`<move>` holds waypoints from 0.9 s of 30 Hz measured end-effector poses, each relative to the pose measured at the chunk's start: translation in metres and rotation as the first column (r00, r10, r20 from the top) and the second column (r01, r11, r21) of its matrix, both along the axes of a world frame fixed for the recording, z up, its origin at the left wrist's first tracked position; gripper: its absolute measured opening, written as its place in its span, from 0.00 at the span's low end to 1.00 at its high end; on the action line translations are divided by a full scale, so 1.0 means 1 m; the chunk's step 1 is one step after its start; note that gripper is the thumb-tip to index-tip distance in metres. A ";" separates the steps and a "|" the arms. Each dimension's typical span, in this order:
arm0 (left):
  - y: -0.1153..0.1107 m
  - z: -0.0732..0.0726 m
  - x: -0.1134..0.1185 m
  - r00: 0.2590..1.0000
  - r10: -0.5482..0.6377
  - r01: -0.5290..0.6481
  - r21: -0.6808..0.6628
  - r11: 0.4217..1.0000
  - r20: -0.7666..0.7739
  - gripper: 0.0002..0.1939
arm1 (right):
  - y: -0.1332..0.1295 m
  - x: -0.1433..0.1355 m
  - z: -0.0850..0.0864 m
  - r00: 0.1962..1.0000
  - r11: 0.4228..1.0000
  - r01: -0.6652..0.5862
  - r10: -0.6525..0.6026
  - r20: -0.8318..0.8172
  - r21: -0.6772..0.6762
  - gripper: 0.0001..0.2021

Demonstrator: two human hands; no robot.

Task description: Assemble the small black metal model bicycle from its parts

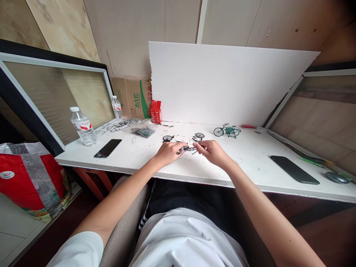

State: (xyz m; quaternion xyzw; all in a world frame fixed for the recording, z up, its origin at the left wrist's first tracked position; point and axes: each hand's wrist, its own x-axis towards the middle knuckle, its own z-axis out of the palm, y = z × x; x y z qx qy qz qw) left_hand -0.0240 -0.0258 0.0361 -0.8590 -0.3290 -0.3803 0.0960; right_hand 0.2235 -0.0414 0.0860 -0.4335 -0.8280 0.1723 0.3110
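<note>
Above the front part of the white table, my left hand and my right hand grip a small black model frame between them, one at each end. Fingers of both hands are closed on it, and they hide its ends. Just behind my left hand lies a small black wheel. Another spoked wheel rests behind my right hand, with curved black parts beside it. A green model bicycle stands farther back on the right.
On the white table, a phone and a water bottle are at left. Behind them are black part frames, a plastic bag of parts and a red box. A dark phone and a mouse lie at right.
</note>
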 end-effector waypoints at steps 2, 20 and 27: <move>0.000 -0.001 0.001 1.000 -0.002 0.002 0.007 1.000 -0.003 0.13 | 0.000 0.000 0.000 1.000 0.999 0.010 -0.010 0.004 -0.031 0.31; 0.001 -0.003 0.001 1.000 0.007 -0.008 -0.040 0.999 -0.028 0.11 | -0.001 0.002 0.002 0.993 0.997 -0.047 0.053 0.110 -0.055 0.12; 0.000 -0.004 0.002 0.999 0.006 -0.008 -0.052 0.999 -0.040 0.12 | -0.001 0.002 0.002 0.990 0.991 -0.104 0.112 0.081 -0.087 0.18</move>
